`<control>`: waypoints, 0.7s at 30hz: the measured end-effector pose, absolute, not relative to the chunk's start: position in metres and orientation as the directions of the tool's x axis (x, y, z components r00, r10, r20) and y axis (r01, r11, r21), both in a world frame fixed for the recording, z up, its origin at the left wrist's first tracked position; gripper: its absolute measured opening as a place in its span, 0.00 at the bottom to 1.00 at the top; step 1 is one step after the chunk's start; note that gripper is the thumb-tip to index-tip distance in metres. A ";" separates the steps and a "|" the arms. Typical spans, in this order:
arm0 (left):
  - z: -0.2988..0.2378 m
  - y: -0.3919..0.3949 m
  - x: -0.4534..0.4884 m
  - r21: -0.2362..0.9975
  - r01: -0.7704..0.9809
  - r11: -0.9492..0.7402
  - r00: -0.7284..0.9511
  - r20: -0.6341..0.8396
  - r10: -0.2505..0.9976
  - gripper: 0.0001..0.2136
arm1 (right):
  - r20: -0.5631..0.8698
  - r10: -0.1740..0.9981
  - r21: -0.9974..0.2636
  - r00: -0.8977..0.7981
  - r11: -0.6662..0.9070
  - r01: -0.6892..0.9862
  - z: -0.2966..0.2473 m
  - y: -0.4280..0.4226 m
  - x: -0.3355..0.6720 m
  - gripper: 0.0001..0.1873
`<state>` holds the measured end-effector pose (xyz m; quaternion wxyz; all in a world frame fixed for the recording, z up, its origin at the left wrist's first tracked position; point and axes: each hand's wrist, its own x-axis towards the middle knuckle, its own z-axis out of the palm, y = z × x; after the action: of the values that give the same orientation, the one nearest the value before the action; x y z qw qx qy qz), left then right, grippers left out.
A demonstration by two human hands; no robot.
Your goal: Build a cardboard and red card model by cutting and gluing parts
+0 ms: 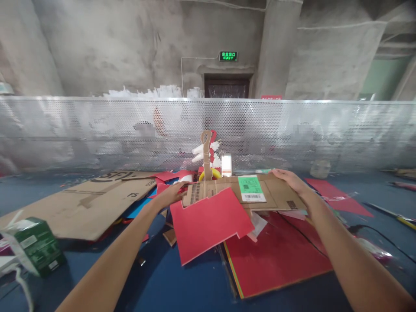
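A flat brown cardboard piece [276, 190] with a green and white shipping label [251, 188] spans the space between my hands. My left hand [172, 193] grips its left end, the fingertips partly hidden behind it. At its far right edge, my right hand [289, 178] is closed on it with the fingers over the top. A red sheet [209, 225] with notched edges overlaps the cardboard's near side. Below lies a larger red board [282, 264] with a dark cord across it. Behind the cardboard stands a hook-shaped cardboard cutout [207, 156].
A large cardboard sheet [84, 203] lies on the blue table [152, 277] at left, near a green box [35, 247]. Red and blue scraps, yellow tape [209, 174] and another red sheet [338, 195] lie around. A perforated metal screen [97, 130] closes off the back.
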<state>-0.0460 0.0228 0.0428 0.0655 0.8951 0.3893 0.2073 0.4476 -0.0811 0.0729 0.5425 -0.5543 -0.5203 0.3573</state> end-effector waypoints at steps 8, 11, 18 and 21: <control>0.038 0.020 -0.046 0.251 0.696 -0.673 0.579 0.357 0.733 0.30 | 0.265 0.854 -0.955 0.448 0.298 -0.004 0.064 -0.071 0.471 0.21; 0.033 0.021 -0.044 0.231 0.697 -0.678 0.581 0.372 0.724 0.30 | 0.278 0.859 -0.955 0.430 0.296 0.025 0.065 -0.070 0.464 0.22; 0.023 0.026 -0.042 0.252 0.697 -0.671 0.586 0.339 0.736 0.41 | 0.302 0.868 -0.944 0.394 0.329 -0.001 0.062 -0.068 0.433 0.26; 0.021 0.030 -0.041 0.296 0.668 -0.683 0.570 0.386 0.725 0.39 | 0.293 0.884 -0.947 0.365 0.320 -0.016 0.058 -0.065 0.414 0.25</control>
<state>-0.0411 0.0298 0.0210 0.0586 0.8841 0.3939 0.2444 0.4135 -0.0649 0.0576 0.6740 -0.4779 -0.4539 0.3337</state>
